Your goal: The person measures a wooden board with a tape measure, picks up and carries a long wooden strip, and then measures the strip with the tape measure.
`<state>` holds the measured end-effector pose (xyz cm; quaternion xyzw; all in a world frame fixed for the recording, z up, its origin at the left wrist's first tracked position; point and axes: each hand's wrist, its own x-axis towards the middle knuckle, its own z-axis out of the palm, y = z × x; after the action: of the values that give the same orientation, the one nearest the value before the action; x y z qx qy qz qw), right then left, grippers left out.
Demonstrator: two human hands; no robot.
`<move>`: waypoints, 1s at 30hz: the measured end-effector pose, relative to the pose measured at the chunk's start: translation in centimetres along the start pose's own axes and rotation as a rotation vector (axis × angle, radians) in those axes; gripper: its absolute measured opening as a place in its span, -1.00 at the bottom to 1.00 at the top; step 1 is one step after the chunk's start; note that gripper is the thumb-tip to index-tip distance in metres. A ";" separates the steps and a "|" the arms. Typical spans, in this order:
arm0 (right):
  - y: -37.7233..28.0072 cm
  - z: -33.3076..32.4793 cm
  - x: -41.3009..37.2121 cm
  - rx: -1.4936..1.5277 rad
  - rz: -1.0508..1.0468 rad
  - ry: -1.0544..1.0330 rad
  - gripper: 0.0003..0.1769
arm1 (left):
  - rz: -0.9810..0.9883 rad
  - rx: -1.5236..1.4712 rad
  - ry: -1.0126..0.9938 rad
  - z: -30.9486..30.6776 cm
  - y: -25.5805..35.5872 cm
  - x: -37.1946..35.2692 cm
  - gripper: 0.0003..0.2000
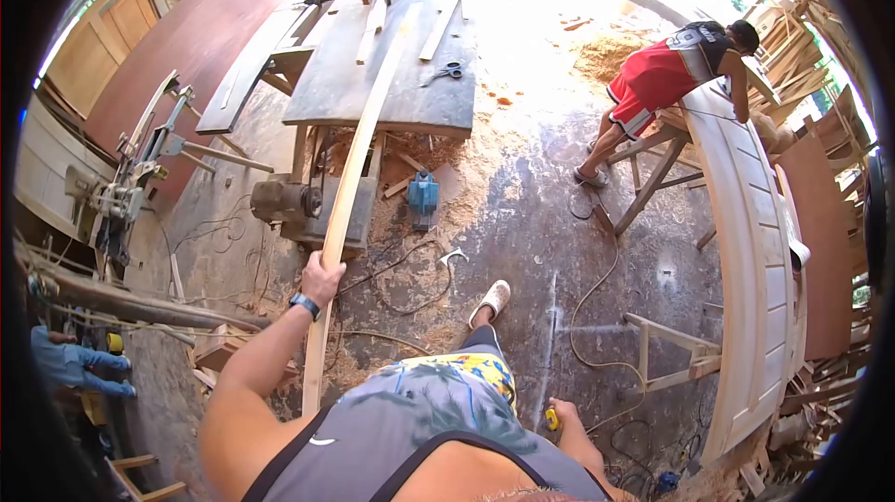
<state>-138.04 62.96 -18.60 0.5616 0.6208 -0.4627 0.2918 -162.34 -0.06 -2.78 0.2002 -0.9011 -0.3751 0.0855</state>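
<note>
My left hand (323, 278) grips a long, thin wooden strip (352, 171) about a third of the way up its length. The strip runs from near my body up to the grey workbench (392, 82), where its far end rests among other slats. A dark watch sits on that wrist. Low at my side, my right hand (563, 416) is closed around a small yellow tool (551, 420); I cannot tell what it is. My foot in a white slipper (490, 301) stands on the concrete floor.
Another person in a red shirt (664, 78) bends over a pale wooden door (746, 250) laid on trestles at right. A blue power planer (422, 197), an electric motor (284, 201), cables and sawdust cover the floor. Scissors (447, 71) lie on the bench. A saw machine (130, 176) stands left.
</note>
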 end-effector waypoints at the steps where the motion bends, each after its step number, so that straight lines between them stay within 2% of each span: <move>1: -1.4 -0.2 1.2 0.001 0.003 -0.005 -0.72 | -0.063 -0.033 -0.033 1.9 1.3 2.3 -0.48; 3: -4.1 -0.7 2.2 0.107 0.036 0.030 -0.62 | -0.099 0.027 -0.034 4.8 4.5 6.3 -0.49; 4: -6.1 -1.1 2.8 -0.016 0.033 0.083 -0.60 | -0.099 0.047 -0.043 6.0 6.0 8.0 -0.49; 6: -10.1 -1.7 4.6 0.021 0.051 -0.005 -0.60 | -0.081 0.147 0.002 8.3 8.7 11.7 -0.51; 7: -12.7 -2.0 7.0 0.056 0.040 -0.076 -0.61 | -0.073 0.153 0.001 9.5 9.9 13.9 -0.51; 9: -14.2 -2.2 19.0 -0.159 -0.182 0.018 -0.61 | -0.089 0.167 -0.032 11.1 11.3 17.4 -0.52; 11: -25.6 -3.7 12.2 -0.011 -0.206 -0.072 -0.70 | -0.082 0.249 -0.005 12.6 12.6 21.0 -0.51; 14: -36.3 -4.2 14.2 -0.010 -0.281 -0.071 -0.63 | -0.130 0.254 0.007 13.6 16.0 25.7 -0.52; 17: -45.6 -3.8 13.5 0.003 -0.320 -0.074 -0.63 | -0.124 0.420 0.005 15.5 16.4 31.5 -0.51; 19: -48.9 -3.3 17.2 -0.023 -0.363 -0.086 -0.62 | -0.096 0.581 -0.007 16.8 17.5 35.1 -0.49; 21: -52.7 -2.4 19.0 -0.234 -0.505 -0.057 -0.61 | -0.121 0.582 -0.008 18.2 17.1 38.8 -0.50; 22: -54.6 -2.2 19.7 -0.323 -0.472 -0.041 -0.60 | -0.134 0.586 -0.013 18.9 16.8 41.1 -0.50; 23: -56.8 -2.3 20.5 -0.510 -0.531 -0.054 -0.62 | -0.147 0.588 -0.016 19.8 16.8 43.7 -0.51; 24: -55.9 -1.7 28.0 -0.495 -0.540 -0.050 -0.63 | -0.161 0.589 -0.020 21.1 17.1 46.2 -0.51; 26: -61.3 -1.5 23.2 -0.259 -0.257 -0.071 -0.61 | -0.238 0.508 0.048 22.8 17.6 50.8 -0.49; 27: -61.8 -1.8 24.6 -0.208 -0.209 -0.087 -0.62 | -0.311 0.437 0.101 23.2 17.7 52.2 -0.46; 28: -63.6 -1.1 27.5 -0.142 -0.182 -0.108 -0.63 | -0.310 0.502 0.142 24.7 15.8 54.3 -0.45; 29: -67.9 -0.4 26.8 -0.130 -0.143 -0.132 -0.66 | -0.308 0.567 0.185 25.9 14.4 57.7 -0.44; 30: -69.9 -1.4 25.3 -0.133 -0.078 -0.149 -0.69 | -0.390 0.542 0.116 25.4 16.8 59.8 -0.45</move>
<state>-210.46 79.14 -23.10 0.4804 0.6482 -0.4720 0.3553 -229.23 1.56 -8.55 0.4052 -0.9064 -0.1190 0.0068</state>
